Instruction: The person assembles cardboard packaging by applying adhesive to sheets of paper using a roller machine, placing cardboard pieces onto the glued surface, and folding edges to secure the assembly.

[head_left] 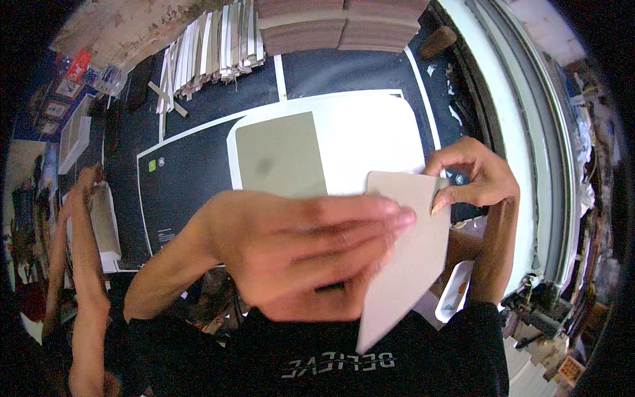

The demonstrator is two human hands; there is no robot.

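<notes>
A thin beige-grey board (413, 245) is held up in front of my chest, tilted. The fingers and thumb of my right hand (473, 175) pinch its upper right edge. My left hand (304, 248) is stretched out flat with the fingers together, blurred by motion, its fingertips over the board's near face. Whether they press on it I cannot tell. Beyond my hands, a white sheet (370, 139) with rounded corners lies on the dark-covered table (185, 185). On that sheet's left half rests a grey-brown board (278, 149), partly hidden by my left hand.
Stacks of brown boards (304, 30) stand at the back. Beside them is a pile of white and grey strips (218, 46). A brown rounded block (436, 42) sits back right. A pale ledge (522, 165) borders the right. At left, a co-worker's arms (86, 264) reach in.
</notes>
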